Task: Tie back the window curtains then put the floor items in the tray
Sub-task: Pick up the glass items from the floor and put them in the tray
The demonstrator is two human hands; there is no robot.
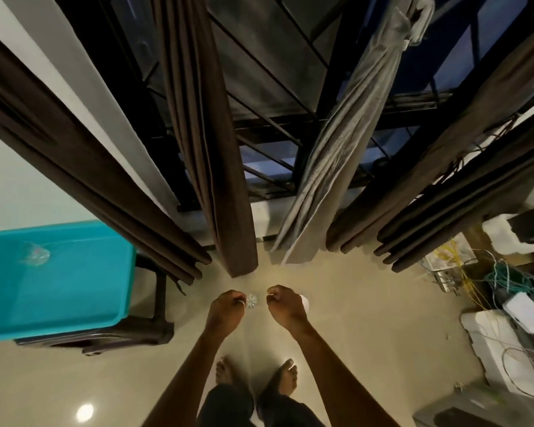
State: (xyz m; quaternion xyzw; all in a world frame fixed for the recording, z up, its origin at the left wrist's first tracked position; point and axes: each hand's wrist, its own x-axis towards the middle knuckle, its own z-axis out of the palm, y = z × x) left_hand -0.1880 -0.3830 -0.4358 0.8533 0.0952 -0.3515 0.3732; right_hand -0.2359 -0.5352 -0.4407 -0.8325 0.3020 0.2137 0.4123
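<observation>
My left hand [225,309] is low over the floor with its fingers curled, pinching a small clear plastic item [252,300]. My right hand [285,306] is curled too, and a white item [304,302] pokes out from behind its far side, apparently held. The teal tray [74,291] stands at the left on a dark stool [127,334] and holds one clear plastic piece [34,254]. Brown curtains [216,149] hang to the floor. A grey curtain [349,134] is knotted high up.
The window with black bars [269,87] is straight ahead. A tangle of wires [500,282] and white foam boxes [506,359] crowd the floor at the right. My bare feet [256,377] stand on the beige floor just behind my hands.
</observation>
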